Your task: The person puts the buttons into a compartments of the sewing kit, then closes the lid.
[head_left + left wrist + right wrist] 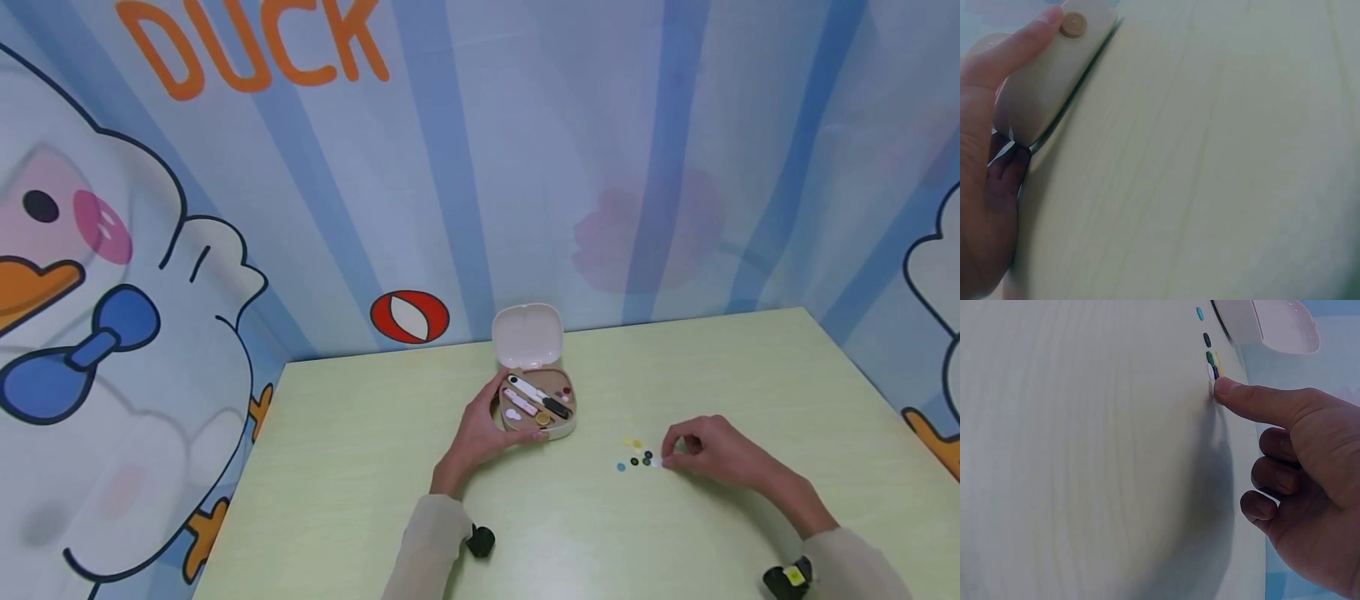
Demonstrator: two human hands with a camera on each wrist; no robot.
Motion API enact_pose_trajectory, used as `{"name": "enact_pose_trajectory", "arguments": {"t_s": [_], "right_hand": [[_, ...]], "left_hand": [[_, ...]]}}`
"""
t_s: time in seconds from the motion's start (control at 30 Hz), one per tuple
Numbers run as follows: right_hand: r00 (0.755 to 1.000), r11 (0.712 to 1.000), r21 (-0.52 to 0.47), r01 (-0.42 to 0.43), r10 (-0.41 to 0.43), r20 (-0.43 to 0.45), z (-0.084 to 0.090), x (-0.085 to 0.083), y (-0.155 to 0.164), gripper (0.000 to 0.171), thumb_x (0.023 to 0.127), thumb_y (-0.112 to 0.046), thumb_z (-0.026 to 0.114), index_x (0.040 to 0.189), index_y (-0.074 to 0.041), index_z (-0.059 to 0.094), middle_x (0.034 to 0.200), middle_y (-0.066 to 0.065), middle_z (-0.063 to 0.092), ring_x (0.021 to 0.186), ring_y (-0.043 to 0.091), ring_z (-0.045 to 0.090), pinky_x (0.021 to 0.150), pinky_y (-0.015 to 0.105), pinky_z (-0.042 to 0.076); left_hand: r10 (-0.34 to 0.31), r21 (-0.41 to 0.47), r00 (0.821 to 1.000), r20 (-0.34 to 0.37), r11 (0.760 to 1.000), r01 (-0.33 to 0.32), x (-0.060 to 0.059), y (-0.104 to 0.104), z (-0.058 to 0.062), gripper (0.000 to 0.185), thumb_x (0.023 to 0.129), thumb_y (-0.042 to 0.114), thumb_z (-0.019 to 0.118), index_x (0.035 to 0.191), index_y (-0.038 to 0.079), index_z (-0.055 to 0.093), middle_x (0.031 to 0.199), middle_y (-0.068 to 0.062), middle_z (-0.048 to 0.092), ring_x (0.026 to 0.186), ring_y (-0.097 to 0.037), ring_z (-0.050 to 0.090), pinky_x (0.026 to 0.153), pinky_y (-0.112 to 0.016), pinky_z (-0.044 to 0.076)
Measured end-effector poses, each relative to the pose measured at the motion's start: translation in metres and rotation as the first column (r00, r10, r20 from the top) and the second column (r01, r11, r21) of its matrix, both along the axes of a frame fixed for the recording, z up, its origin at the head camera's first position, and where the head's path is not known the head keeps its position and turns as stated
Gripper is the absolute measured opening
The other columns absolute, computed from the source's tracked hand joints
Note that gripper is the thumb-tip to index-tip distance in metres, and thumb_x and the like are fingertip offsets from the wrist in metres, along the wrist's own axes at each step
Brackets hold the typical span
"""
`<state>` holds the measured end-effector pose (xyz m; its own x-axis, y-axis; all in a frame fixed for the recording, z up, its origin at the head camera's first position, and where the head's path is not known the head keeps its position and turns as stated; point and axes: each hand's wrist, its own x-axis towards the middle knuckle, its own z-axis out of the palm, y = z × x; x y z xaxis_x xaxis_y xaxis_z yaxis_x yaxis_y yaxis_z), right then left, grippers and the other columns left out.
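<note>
Head: left hand (480,429) wraps its grip round the open case (536,404) mid-worktop (360,467). Right hand (712,454) sits by the loose buttons (637,457), right of the case.

Left wrist: thumb (1016,47) pressed on the case wall (1054,75).

Right wrist: index fingertip (1229,387) touches a white button (1211,372); other fingers curled, holding nothing.

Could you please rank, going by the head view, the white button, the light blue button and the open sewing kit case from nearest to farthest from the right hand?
1. White button, at the right hand's fingertips.
2. Light blue button, on the cluster's far left.
3. Sewing kit case, farther left, held by the left hand.
</note>
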<state>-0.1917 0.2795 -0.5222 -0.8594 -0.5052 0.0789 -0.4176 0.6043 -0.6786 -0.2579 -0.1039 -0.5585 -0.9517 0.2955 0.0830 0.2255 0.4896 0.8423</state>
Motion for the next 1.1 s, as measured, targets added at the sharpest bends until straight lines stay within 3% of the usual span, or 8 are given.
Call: {"name": "enact_pose_trajectory", "arguments": {"t_s": [0.73,1.1], "right_hand": [[1.0,1.0,0.013,0.008,-0.008,-0.022,0.011,-0.04,-0.041,0.009,0.092,-0.014,0.081,0.09,-0.021,0.077,0.059,-0.012,0.04,0.055,0.003,0.034,0.054,0.022,0.031],[0.999,0.998,-0.061,0.024,-0.026,-0.041,0.017,-0.062,-0.078,0.007,0.093,-0.017,0.081,0.094,-0.011,0.078,0.057,-0.011,0.035,0.054,0.007,0.032,0.054,0.024,0.029]], "left_hand": [[-0.015,0.015,1.0,-0.005,1.0,0.015,0.0,-0.002,0.0,0.119,0.072,0.052,0.094,0.166,0.031,0.024,0.166,0.008,0.035,0.151,-0.015,0.032,0.122,-0.044,0.032],[-0.01,0.012,1.0,-0.003,1.0,0.01,0.001,-0.001,0.002,0.118,0.073,0.049,0.094,0.166,0.029,0.025,0.166,0.005,0.035,0.152,-0.019,0.032,0.122,-0.047,0.032]]}}
